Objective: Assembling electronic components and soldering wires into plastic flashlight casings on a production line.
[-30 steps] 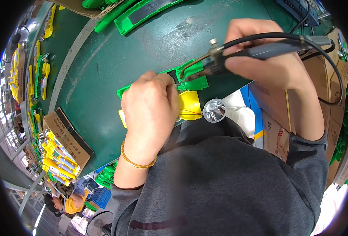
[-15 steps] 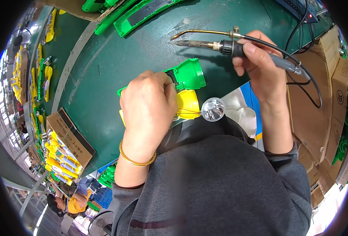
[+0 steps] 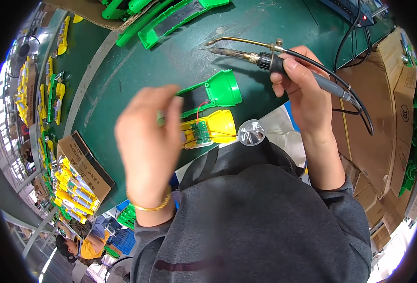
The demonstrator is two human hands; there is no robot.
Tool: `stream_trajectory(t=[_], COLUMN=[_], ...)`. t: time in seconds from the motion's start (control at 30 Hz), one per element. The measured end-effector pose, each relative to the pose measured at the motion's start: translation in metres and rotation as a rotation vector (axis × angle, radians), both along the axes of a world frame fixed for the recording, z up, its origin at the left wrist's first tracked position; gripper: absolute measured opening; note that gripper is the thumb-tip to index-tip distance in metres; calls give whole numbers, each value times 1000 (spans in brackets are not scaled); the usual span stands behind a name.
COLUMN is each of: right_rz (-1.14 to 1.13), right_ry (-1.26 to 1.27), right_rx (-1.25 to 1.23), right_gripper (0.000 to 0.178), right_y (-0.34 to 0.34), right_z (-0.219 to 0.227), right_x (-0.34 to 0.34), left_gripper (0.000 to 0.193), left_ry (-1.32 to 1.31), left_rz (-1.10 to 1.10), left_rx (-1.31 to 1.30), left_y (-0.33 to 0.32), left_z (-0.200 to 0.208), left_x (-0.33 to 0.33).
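In my right hand (image 3: 307,89) is a soldering iron (image 3: 296,73) with a brass solder-feed tube (image 3: 244,42) along its top, the tip pointing left above the bench. My left hand (image 3: 147,132), smeared by motion, is over the left end of a green flashlight-shaped housing half (image 3: 225,89); its fingertips do not show clearly. Just nearer me lies a yellow housing half (image 3: 223,123) with a small green circuit board (image 3: 200,132) in it. A red wire (image 3: 199,109) runs between the board and the green half. Thin wires lead right to a round clear reflector (image 3: 252,132) at the bench edge.
More green housings (image 3: 180,21) lie at the back beside a cardboard box (image 3: 83,14). A box of yellow parts (image 3: 76,188) stands at left. The blue soldering station (image 3: 345,14) sits back right, its cable looping down. Beyond the lower left, another person (image 3: 88,247) works.
My left hand has moved left off the middle of the housings, uncovering the circuit board and red wire. The soldering iron has shifted slightly left and down, its tip still raised.
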State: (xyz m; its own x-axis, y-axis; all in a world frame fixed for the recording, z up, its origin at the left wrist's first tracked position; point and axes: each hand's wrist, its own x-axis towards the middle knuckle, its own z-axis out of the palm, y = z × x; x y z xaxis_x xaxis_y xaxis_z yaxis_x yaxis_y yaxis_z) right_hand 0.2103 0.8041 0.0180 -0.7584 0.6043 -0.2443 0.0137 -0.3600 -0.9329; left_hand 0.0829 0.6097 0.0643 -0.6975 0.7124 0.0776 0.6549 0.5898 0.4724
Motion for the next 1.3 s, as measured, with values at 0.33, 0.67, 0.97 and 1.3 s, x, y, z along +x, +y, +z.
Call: stream_trajectory(t=[0.33, 0.67, 0.97, 1.3], right_rz=[-53, -149, -147, -168], right_ry=[-4, 86, 146, 133], right_rx=[-89, -105, -57, -46], right_gripper=[17, 15, 13, 16], right_y=[-8, -15, -13, -32], right_z=[-6, -14, -14, -3], right_x=[-10, -25, -10, -7], left_gripper=[24, 44, 51, 56], left_ry=[-203, 8, 230, 239], left_rz=[-95, -272, 164, 409], left_rx=[-228, -133, -9, -83], left_y=[-27, -70, -119, -138], left_z=[-15, -28, 16, -69], left_x=[-34, 24, -87, -289])
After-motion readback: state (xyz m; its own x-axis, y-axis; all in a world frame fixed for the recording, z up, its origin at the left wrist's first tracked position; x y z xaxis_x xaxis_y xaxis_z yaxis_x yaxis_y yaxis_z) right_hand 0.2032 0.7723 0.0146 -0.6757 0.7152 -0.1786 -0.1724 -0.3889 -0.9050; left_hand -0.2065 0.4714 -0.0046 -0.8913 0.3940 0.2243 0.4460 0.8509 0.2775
